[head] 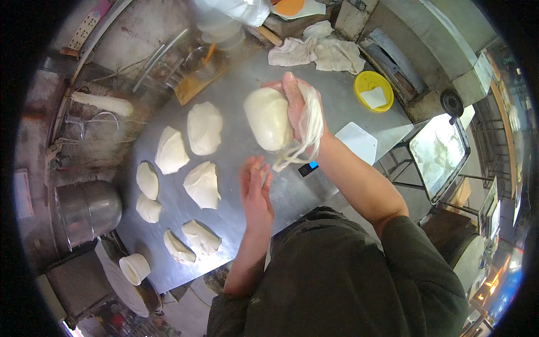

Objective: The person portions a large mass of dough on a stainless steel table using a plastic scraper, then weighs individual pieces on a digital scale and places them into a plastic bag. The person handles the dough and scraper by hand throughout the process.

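Observation:
My right hand (297, 101) grips a smooth, pale lump of dough (267, 120) above the steel worktop (236, 177). A translucent, stringy length (311, 120) hangs over the wrist and trails below the lump; I cannot tell whether it is plastic film or stretched dough. Below and to the left of the lump, my left hand (257, 185) is slightly blurred, its fingers apart and nothing in them. Several cut dough pieces lie to its left, among them a large rounded one (204, 128) and a wedge-shaped one (203, 185).
A dark device with a lit blue display (308, 168) sits below my right forearm, beside a white dough scraper (358, 142). Further right is a round yellow container (363, 80). Cloths (339, 54) lie at the back. A metal pot (88, 212) stands past the left edge.

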Available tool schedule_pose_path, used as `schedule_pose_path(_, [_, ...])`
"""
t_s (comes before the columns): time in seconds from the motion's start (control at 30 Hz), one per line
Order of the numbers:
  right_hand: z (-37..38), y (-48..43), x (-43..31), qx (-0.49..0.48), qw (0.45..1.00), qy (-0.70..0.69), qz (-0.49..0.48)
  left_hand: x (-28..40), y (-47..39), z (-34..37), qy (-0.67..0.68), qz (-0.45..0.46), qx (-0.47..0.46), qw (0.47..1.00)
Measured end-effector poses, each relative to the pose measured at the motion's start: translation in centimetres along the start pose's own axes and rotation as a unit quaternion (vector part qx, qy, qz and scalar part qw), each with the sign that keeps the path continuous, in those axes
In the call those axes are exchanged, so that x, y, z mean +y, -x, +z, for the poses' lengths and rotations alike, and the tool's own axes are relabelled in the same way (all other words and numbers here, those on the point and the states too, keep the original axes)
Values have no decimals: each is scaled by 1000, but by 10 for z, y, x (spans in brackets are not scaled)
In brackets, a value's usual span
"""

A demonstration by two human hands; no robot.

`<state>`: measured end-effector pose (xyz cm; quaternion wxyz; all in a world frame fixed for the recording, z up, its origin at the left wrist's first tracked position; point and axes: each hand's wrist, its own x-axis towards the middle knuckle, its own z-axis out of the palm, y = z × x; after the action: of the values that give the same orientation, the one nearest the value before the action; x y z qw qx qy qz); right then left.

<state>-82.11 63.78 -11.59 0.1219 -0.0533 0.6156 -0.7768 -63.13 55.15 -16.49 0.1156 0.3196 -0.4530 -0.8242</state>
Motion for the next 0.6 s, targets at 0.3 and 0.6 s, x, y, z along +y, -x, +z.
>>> schedule_pose_path(0.3, [-46,-20,141,83,917,387,54,-101,-71,-50,-54,-44,50,996])
schedule_pose_path(0.6, [-112,-62,210,-216,836,496,-98,-130,-85,-68,-76,-67,72,992])
